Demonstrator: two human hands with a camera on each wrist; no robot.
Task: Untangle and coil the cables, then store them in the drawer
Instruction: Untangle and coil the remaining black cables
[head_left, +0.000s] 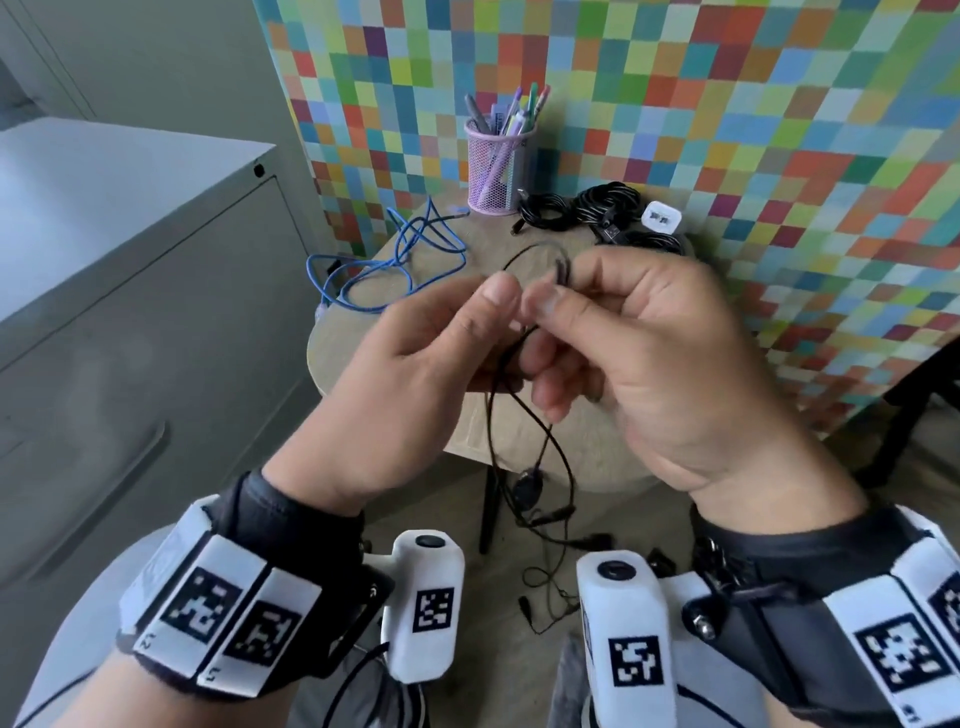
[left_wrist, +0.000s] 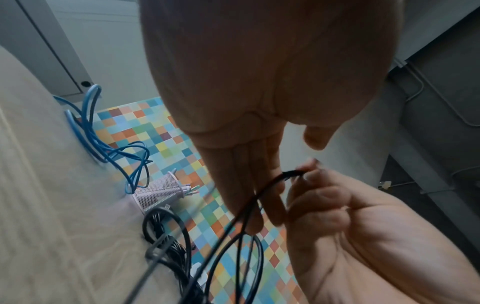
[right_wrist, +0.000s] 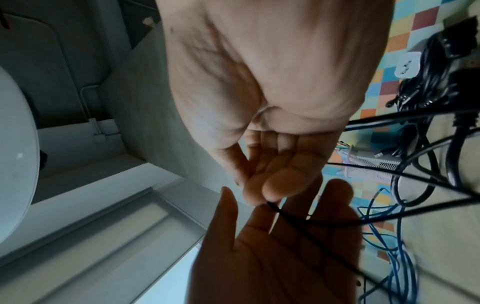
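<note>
At the centre of the head view, the right hand (head_left: 639, 358) pinches a thin black cable (head_left: 558, 457) between thumb and forefinger, while the left hand (head_left: 415, 364) lies beside it with fingers nearly straight, the cable running across them. A loop stands above the fingertips; the rest hangs tangled toward the floor at lower centre. Best, I judge, to keep each loop even and draw slack slowly so the knots fall free. The blue cable (head_left: 384, 260) waits upper left on the round table (head_left: 332, 353).
</note>
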